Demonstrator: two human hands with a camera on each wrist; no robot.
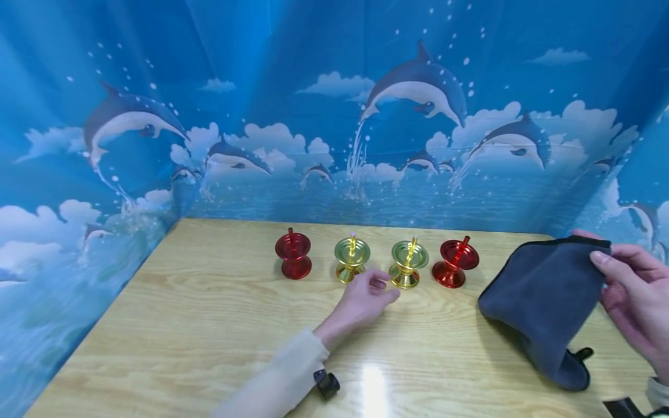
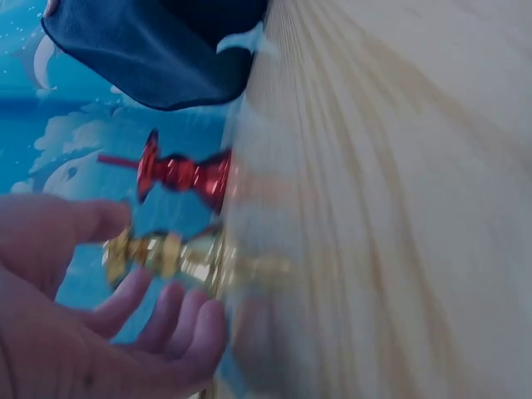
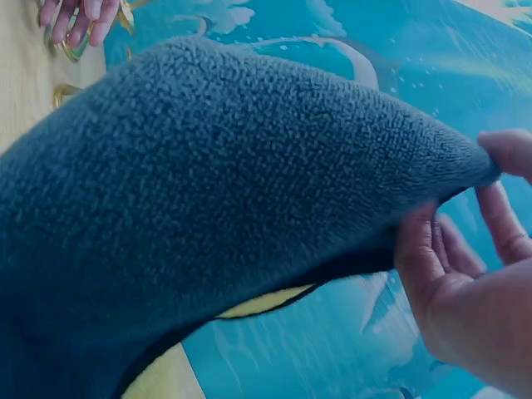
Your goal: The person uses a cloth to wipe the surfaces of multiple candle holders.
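Note:
My right hand [image 1: 639, 293] pinches a corner of a dark grey-blue cloth [image 1: 549, 290] with black edging. The cloth hangs over the right side of the table, its lower end near the wood. In the right wrist view the thumb and fingers nip the cloth's tip [image 3: 478, 166], and its fuzzy face shows. My left hand [image 1: 366, 299], palm turned sideways with loosely bent fingers, holds nothing. It hovers just in front of two gold candle holders, the left one [image 1: 352, 252] and the right one [image 1: 409, 258]. Left wrist view: the fingers overlap a gold holder [image 2: 195, 258].
One red candle holder [image 1: 294, 252] stands at the left end of the row, another [image 1: 455, 264] at the right end, near the cloth. All stand upright on the light wooden table [image 1: 172, 325]. A blue dolphin-print curtain [image 1: 313, 87] encloses the back and sides.

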